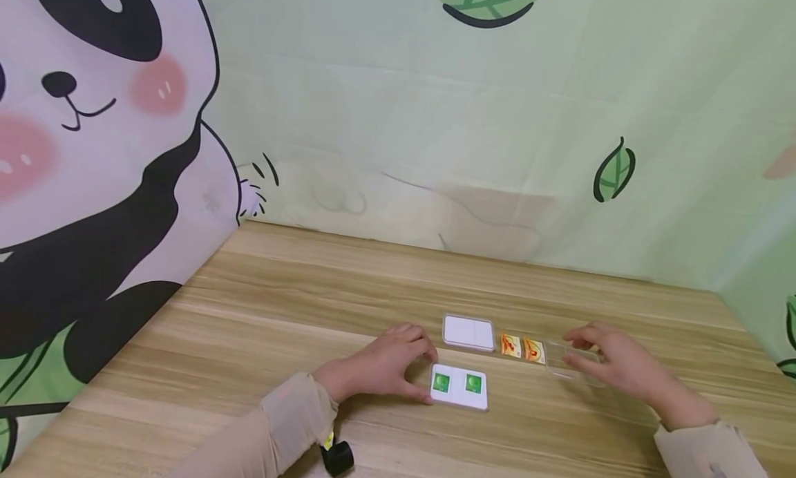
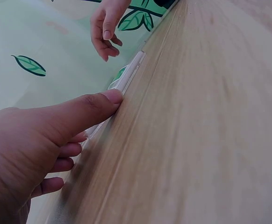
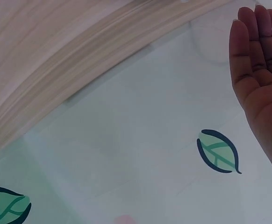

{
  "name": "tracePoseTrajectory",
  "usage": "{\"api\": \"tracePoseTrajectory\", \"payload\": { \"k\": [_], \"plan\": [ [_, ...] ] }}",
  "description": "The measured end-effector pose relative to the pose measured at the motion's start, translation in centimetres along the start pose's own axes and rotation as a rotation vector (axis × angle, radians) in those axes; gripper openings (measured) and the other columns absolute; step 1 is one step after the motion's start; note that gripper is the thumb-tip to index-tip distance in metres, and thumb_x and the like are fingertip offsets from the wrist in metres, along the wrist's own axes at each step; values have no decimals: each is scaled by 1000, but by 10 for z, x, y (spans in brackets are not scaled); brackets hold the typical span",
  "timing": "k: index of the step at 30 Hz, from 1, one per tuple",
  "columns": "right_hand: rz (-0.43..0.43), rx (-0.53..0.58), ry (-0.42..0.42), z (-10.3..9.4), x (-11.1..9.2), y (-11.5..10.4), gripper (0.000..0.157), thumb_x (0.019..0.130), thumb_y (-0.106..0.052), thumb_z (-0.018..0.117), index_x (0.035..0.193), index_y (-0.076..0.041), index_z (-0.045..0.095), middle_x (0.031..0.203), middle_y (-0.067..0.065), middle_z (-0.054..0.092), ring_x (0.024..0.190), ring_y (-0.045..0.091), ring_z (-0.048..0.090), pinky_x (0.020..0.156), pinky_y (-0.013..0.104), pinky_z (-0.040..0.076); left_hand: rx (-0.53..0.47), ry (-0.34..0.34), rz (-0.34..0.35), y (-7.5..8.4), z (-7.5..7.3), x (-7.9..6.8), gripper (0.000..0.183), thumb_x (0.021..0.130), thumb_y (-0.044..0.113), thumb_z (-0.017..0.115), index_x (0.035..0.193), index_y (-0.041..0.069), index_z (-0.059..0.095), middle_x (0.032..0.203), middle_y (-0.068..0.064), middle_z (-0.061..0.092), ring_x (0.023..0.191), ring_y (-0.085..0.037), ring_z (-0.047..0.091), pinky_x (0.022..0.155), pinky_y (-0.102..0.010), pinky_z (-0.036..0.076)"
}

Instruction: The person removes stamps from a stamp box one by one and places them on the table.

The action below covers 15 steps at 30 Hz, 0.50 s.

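A shallow white tray [image 1: 459, 398] with two green picture squares, one at left [image 1: 441, 383] and one at right [image 1: 474, 383], lies on the table. My left hand [image 1: 388, 364] holds its left end, thumb at the near corner and curled fingers at the far one. In the left wrist view the thumb [image 2: 103, 102] touches the tray's edge [image 2: 132, 72]. My right hand [image 1: 612, 360] hovers with loosely bent fingers over a clear plastic tray [image 1: 560, 362]. In the right wrist view that hand [image 3: 262, 70] has nothing in its fingers.
Behind the green-square tray lies another white tray [image 1: 468, 332] with no squares on it. Two orange picture squares, one at left [image 1: 511, 345] and one at right [image 1: 533, 351], lie between it and the clear tray. A black object [image 1: 338, 457] is by my left sleeve. Printed cloth [image 1: 373, 119] borders the table [image 1: 298, 278].
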State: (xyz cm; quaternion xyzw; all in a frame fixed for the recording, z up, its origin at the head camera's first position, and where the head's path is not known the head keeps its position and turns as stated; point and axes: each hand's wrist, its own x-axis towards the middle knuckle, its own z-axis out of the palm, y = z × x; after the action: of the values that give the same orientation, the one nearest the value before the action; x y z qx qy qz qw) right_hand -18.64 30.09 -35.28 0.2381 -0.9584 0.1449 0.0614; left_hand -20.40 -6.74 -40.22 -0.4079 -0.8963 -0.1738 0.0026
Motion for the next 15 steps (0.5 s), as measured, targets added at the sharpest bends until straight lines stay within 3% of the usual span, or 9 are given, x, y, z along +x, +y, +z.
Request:
{"api": "tracePoseTrajectory", "payload": {
  "k": [15],
  "plan": [
    [-23,7,-6,5,4,-9,29,88,-27,68,107,-5,68,98,1,68,87,17,63,71,32,52,7,-4,-1,-2,2,1,53,74,51,78,112,18,62,113,5,56,112,-11,47,106,-32,38]
  ]
}}
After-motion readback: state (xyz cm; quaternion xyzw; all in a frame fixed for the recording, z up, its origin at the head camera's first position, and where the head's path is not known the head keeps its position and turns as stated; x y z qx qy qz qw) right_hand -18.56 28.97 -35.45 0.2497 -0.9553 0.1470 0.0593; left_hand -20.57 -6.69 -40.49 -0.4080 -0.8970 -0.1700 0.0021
